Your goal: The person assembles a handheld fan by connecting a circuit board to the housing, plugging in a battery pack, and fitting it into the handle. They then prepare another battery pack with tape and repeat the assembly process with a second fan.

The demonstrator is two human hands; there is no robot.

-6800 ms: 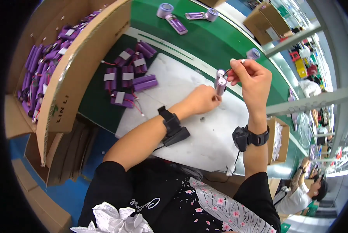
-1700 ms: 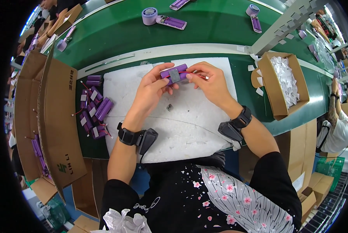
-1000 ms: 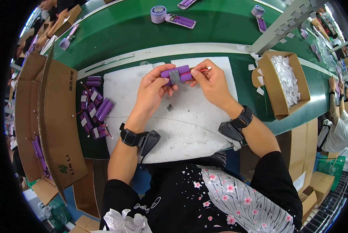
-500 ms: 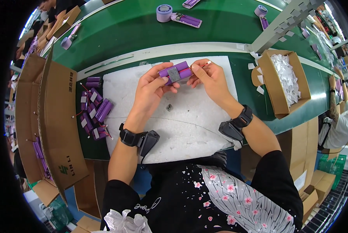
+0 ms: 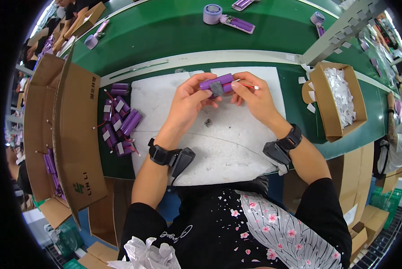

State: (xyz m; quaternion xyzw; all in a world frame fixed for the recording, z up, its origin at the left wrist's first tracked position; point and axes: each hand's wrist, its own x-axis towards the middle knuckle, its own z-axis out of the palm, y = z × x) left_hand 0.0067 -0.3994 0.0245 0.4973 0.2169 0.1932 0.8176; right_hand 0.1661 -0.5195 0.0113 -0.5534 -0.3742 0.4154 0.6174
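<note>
Both my hands hold one purple battery pack (image 5: 228, 79) above a white foam sheet (image 5: 210, 152). A dark grey pad sits across its middle, and red wires with a small white plug come out at its right end. My left hand (image 5: 191, 96) is closed round the left part, thumb on the near side by the grey pad. My right hand (image 5: 255, 96) pinches the right end where the wires leave; some fingertips are hidden behind the pack. More purple battery packs (image 5: 130, 122), several with white patches and wires, lie heaped left of the foam.
At the left stands a tall open cardboard box (image 5: 80, 148) with battery packs inside. A smaller box (image 5: 324, 103) of white paper pieces is at the right, loose pieces beside it. Beyond a pale rail, purple handheld fans (image 5: 212, 14) lie on the green belt. People work at both sides.
The battery pack has tilted slightly, and its white plug now points right, past my right thumb. The whole view has shifted, so the scene sits further right in the picture.
</note>
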